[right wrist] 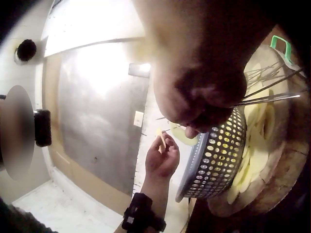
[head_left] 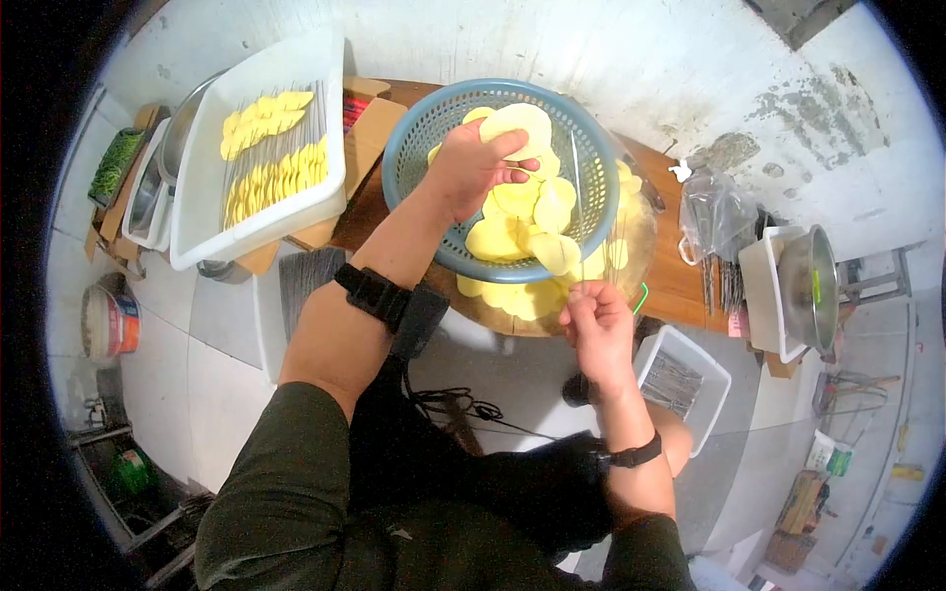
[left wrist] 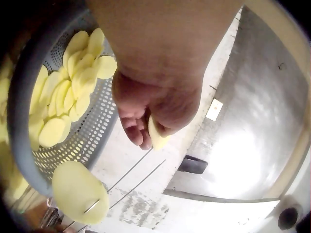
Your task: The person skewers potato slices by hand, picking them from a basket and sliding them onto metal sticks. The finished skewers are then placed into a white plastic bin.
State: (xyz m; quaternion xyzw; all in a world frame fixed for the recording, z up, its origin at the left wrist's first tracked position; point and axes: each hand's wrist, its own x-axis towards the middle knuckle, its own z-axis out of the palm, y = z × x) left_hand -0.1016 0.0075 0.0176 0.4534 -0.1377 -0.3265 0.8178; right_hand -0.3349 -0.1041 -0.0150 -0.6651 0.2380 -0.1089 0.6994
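My left hand (head_left: 475,167) pinches a thin, round, pale-yellow slice, like potato (head_left: 519,126), above the blue-grey colander. The left wrist view shows this slice (left wrist: 156,135) edge-on between thumb and fingers. Below it, my right hand (head_left: 599,325) grips thin metal skewers (head_left: 578,182) near the colander's front rim. Two skewer tips point toward the left hand, one of them right at the held slice. Another slice (left wrist: 80,194) is threaded on a skewer close to the right hand. In the right wrist view, the right hand (right wrist: 201,92) is dark, its fingers partly hidden.
The colander (head_left: 394,167) holds several loose slices and stands on a round wooden board (head_left: 641,231), where more slices lie. A white tub (head_left: 335,128) of skewered slices is at left. Bare skewers lie in a white tray (head_left: 724,379) at lower right. A steel bowl (head_left: 823,286) stands right.
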